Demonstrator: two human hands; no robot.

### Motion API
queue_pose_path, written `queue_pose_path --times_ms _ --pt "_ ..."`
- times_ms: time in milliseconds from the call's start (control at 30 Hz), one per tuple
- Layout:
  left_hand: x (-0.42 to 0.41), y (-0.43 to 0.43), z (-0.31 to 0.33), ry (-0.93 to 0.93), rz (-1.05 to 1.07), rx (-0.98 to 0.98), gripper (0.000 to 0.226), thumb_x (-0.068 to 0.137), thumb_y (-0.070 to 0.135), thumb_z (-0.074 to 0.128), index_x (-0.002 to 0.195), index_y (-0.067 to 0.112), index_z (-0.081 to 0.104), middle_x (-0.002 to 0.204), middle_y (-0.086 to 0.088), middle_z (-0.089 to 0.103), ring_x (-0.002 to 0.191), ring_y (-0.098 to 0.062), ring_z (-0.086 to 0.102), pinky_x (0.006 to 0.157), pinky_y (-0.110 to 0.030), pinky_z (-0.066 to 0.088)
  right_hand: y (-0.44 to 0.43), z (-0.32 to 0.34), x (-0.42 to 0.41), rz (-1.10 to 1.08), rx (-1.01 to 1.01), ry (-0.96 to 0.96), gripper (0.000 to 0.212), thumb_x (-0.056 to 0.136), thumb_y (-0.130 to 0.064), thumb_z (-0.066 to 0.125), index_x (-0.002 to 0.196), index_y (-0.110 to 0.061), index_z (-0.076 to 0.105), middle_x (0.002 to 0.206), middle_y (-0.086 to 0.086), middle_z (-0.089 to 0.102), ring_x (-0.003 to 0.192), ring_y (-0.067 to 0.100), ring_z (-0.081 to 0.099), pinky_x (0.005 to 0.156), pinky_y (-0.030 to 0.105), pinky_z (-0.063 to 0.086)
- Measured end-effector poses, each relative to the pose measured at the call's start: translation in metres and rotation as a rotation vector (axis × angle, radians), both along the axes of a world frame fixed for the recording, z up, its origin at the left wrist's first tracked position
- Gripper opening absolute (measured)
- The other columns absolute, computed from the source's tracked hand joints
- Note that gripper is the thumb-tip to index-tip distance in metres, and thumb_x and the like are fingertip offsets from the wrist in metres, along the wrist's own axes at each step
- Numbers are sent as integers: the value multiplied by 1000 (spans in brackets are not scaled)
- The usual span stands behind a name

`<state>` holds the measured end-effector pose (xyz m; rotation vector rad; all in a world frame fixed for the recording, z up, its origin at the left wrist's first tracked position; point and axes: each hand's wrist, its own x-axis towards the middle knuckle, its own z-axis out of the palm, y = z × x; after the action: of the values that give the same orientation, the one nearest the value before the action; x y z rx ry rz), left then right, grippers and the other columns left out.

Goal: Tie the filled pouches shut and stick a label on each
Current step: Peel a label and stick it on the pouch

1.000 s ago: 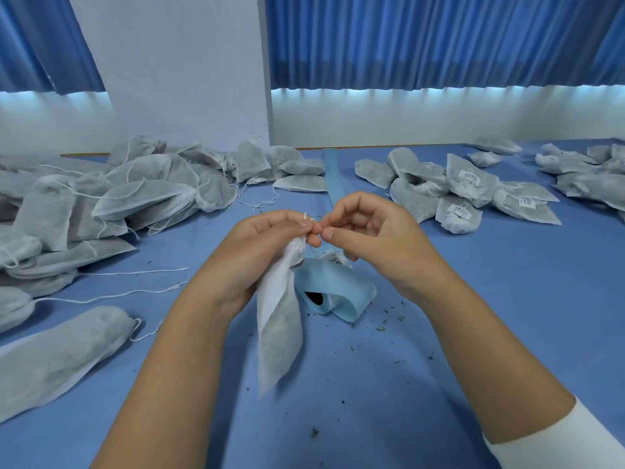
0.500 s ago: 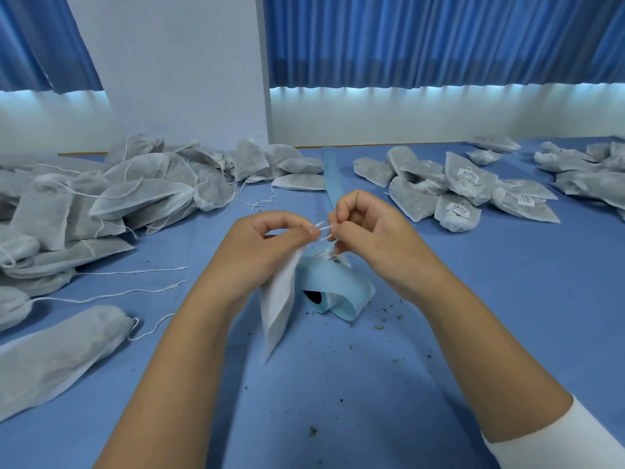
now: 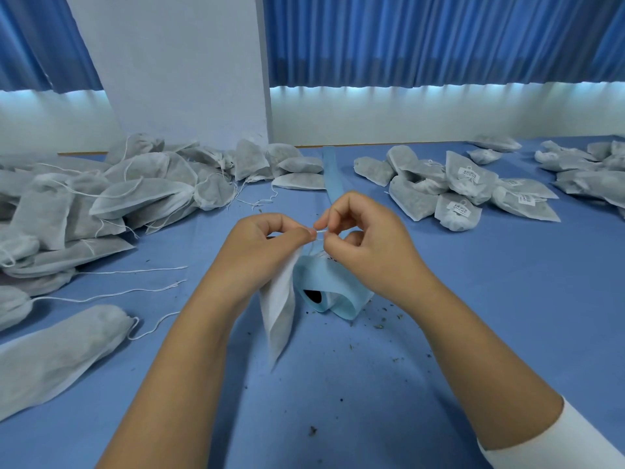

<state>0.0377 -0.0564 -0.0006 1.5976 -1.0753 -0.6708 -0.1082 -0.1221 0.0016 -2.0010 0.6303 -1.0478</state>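
Note:
A white filled pouch [image 3: 280,309] hangs from my left hand [image 3: 267,252], which grips its gathered neck above the blue table [image 3: 490,299]. My right hand [image 3: 365,242] pinches the pouch's thin white drawstring [image 3: 319,232] right beside my left fingertips. Directly behind the pouch lies a pale blue label roll [image 3: 329,289], its loose strip [image 3: 333,174] running away across the table. Most of the string is hidden between my fingers.
A heap of unlabelled pouches with loose strings [image 3: 111,198] fills the left side, and one long pouch [image 3: 57,353] lies near left. Labelled pouches [image 3: 463,191] are piled at the right, more at the far right [image 3: 588,170]. Dark crumbs dot the table.
My hands have dropped a little and the pouch has turned edge-on. My right hand has drawn the string out slightly from my left fingertips.

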Motion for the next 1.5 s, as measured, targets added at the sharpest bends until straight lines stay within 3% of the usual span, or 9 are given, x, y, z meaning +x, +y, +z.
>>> queue_pose_path --times_ms 133,367,500,700,800,933,1100,1300,1500 --pt "1 1 1 13 -18 4 18 81 33 74 76 16 73 63 8 54 56 -5 42 55 -25 29 -3 -1 0 15 8 39 23 82 3 60 76 -18 53 88 9 67 63 16 54 59 20 39" --pt "-1 4 4 89 -131 26 11 79 31 73 71 24 76 59 10 54 57 -6 47 62 -27 33 -6 2 0 174 344 -53 25 88 8 54 79 -14 50 79 3 60 64 6 56 57 16 43" --pt "-2 4 6 183 -160 7 12 66 37 69 68 27 77 66 8 62 63 -7 52 78 -33 39 -6 2 -1 217 492 -171 20 78 3 61 78 -15 51 74 -1 63 66 10 60 56 21 43" --pt "1 3 4 260 -232 -57 11 75 27 69 70 25 79 80 5 73 71 -6 57 75 -24 47 -5 0 1 91 364 -126 23 84 9 62 75 -12 59 66 -4 65 68 14 59 61 23 44" --pt "2 3 3 247 -235 -72 23 87 17 66 69 24 79 77 8 72 67 -3 56 72 -21 47 -4 0 0 68 310 -110 17 84 5 65 80 -11 69 71 -2 69 70 11 61 68 22 49" --pt "3 3 3 278 -158 -57 19 86 21 69 71 24 79 66 7 62 60 -6 50 61 -17 44 -4 0 -1 13 247 -99 16 84 0 66 84 -13 75 77 5 73 74 13 64 74 35 55" --pt "3 2 4 335 -71 -47 17 84 24 73 68 26 79 56 9 56 53 -5 50 58 -16 46 -3 -2 0 21 245 -156 9 82 -4 74 90 -8 76 83 0 76 79 8 71 73 18 54" --pt "2 1 3 324 -54 -49 18 85 24 73 69 28 80 61 9 63 56 -3 54 66 -20 48 -5 -3 2 5 235 -184 8 85 -3 71 88 -7 77 78 1 75 74 8 70 72 18 55" --pt "-2 1 7 397 -30 -38 23 92 30 67 74 18 76 62 5 64 50 -8 52 49 -18 43 -9 -3 0 44 408 -264 8 88 -4 68 88 -5 76 83 9 76 75 11 70 73 18 55"
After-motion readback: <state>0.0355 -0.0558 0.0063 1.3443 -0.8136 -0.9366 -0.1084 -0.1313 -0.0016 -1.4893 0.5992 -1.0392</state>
